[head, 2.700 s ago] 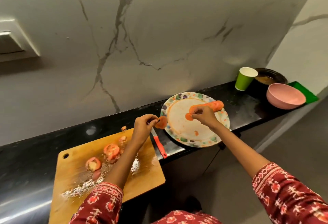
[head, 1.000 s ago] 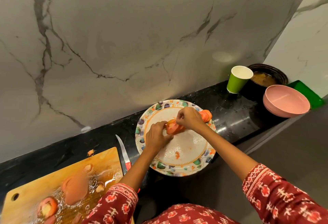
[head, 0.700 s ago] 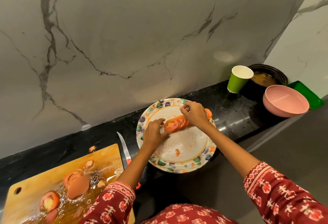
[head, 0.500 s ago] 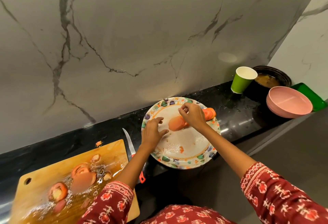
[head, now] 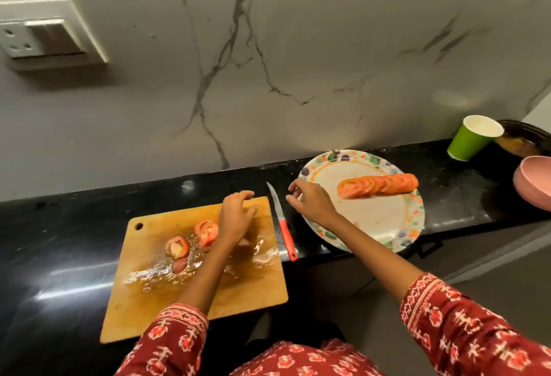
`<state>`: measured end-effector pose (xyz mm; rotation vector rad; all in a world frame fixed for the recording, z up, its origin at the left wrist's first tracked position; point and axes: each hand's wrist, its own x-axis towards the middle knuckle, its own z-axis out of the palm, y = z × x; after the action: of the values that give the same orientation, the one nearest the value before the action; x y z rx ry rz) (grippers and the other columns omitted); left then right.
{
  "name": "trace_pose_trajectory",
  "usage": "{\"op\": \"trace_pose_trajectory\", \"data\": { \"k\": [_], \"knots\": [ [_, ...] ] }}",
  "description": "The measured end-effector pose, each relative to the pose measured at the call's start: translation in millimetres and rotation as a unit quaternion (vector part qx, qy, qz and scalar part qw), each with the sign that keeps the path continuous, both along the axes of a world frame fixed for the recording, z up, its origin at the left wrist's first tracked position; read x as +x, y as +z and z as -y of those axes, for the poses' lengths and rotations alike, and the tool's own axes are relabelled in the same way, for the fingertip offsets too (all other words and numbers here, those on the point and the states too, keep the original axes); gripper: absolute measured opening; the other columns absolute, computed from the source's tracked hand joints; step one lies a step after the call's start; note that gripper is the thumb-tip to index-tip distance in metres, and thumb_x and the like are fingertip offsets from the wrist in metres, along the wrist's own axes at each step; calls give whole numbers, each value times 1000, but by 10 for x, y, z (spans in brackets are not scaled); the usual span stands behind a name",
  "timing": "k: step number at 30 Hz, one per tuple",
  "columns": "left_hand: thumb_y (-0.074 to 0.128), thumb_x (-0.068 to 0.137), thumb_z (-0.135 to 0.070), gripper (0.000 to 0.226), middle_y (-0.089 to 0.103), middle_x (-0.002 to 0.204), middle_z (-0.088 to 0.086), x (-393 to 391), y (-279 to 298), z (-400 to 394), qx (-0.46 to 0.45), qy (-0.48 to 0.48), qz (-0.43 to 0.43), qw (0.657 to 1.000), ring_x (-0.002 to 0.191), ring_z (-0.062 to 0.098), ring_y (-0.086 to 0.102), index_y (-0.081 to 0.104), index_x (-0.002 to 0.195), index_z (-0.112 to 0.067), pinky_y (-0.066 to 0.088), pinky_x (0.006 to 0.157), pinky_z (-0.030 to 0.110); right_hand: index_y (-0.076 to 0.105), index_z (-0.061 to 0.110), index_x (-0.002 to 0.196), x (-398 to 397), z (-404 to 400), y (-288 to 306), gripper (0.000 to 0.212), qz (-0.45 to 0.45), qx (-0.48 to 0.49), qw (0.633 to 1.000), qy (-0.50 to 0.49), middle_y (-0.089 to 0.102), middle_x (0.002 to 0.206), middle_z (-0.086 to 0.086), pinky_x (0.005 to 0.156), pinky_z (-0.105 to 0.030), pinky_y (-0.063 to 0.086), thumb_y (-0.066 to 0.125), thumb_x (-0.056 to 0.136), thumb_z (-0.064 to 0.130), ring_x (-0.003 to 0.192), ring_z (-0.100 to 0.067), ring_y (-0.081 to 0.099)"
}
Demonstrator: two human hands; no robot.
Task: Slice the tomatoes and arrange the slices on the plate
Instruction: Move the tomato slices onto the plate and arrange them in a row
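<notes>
left grip [head: 235,217] loosely spread (empty), right grip [head: 310,201] loosely curled

I find no writing, label, brand or number I can read anywhere in my view. The plate [head: 413,211] rim carries only coloured blotches, the cup [head: 469,140] is plain green, and the sleeves show only a pattern.

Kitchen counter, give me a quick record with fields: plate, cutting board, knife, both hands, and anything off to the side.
plate: overlapping row of tomato slices along its far side
cutting board: wet, tomato pieces on it
knife: on the counter between board and plate, red handle toward the person
left hand: over the board, holding nothing
right hand: over the plate's left rim, fingers loose, empty
side: green cup, pink bowl
</notes>
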<state>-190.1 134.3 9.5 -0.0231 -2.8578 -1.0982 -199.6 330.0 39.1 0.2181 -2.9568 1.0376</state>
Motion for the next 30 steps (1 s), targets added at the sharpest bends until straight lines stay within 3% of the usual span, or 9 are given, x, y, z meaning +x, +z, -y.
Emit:
{"op": "trace_pose_trajectory", "data": {
  "k": [5,11,17,20,26,30],
  "knots": [
    [64,86,-12,36,62,117,8,306,64,647,46,70,-24,996,109,21,55,58,121,-9,47,92,35,61,9,105,155,529,-46,22,11,-1,998,61,67,86,-5,71,-32,48,64,85,18,77,-16,60],
    [63,86,-10,35,62,114,11,550,44,1200,52,122,-8,991,105,22,57,58,120,-6,46,88,31,61,12,108,242,1008,-54,22,51,23,995,83,69,87,-3,70,-27,47,61,87,19,77,-12,60],
    [65,84,-8,31,65,108,11,682,-10,1383,59,114,-21,991,101,21,60,62,115,-5,47,85,28,61,11,105,314,1541,-24,23,87,49,991,92,66,94,-7,66,-27,44,62,87,25,85,-18,61],
    [64,85,-8,30,65,109,11,678,-30,1425,67,115,-23,991,102,21,60,62,115,-5,47,85,28,61,9,102,329,1680,-44,18,116,62,988,78,64,98,-10,66,-28,44,62,87,16,81,-17,55],
    [63,86,-7,30,65,109,11,660,-8,1464,80,105,-25,991,102,20,59,62,115,-5,45,84,25,63,11,101,281,1699,-7,25,173,6,984,38,57,97,-4,72,-28,48,73,78,10,92,-16,55],
    [61,86,-3,29,65,105,11,667,1,1495,95,101,-34,990,98,17,59,62,115,-4,46,82,22,66,10,90,243,1626,42,17,183,-51,981,47,57,112,-13,72,-30,53,74,76,7,103,-25,58]
  ]
}}
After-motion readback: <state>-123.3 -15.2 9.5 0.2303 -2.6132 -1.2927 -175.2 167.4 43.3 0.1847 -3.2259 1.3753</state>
